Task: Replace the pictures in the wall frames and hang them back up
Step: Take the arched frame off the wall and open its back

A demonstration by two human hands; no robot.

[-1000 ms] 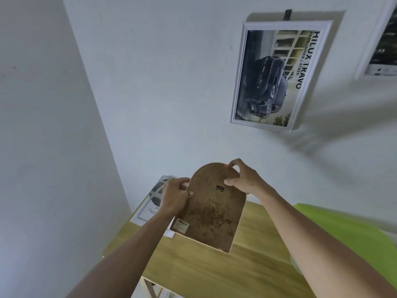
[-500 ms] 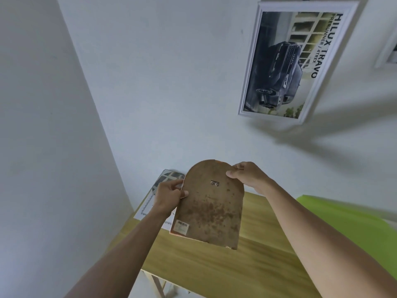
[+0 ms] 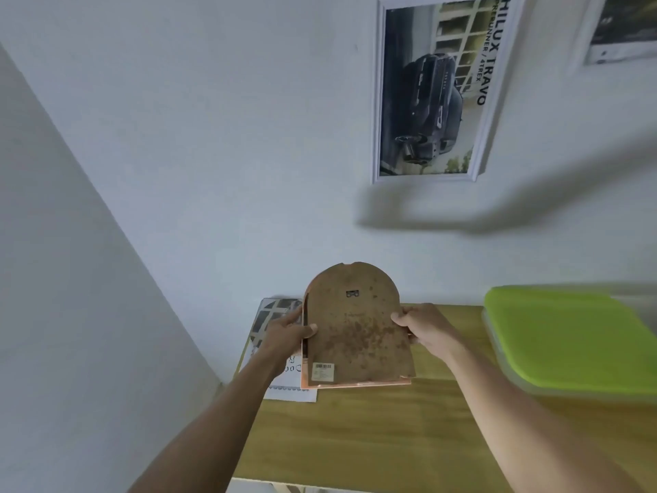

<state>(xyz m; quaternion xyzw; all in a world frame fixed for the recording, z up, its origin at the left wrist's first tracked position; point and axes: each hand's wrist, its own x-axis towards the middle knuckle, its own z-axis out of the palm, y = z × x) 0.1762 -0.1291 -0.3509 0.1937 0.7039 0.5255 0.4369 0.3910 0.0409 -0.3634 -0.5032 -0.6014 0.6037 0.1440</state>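
White walls meet in a corner above a wooden tabletop. Just over its far edge, both hands hold an arch-topped frame upright, brown stained backing toward the camera. The left hand grips the 9 o'clock edge, thumb on the backing; the right hand has slid from the arched top down to the 3 o'clock edge, fingers curled round it. A barcode sticker sits at the backing's 7 o'clock corner, its print too small to read. A loose printed sheet lies behind the left hand. At 1 o'clock a white-framed poster reads "HILUX TRAVO"; it now hangs nearer upright in view. A lime-green lidded box sits at 3 o'clock.
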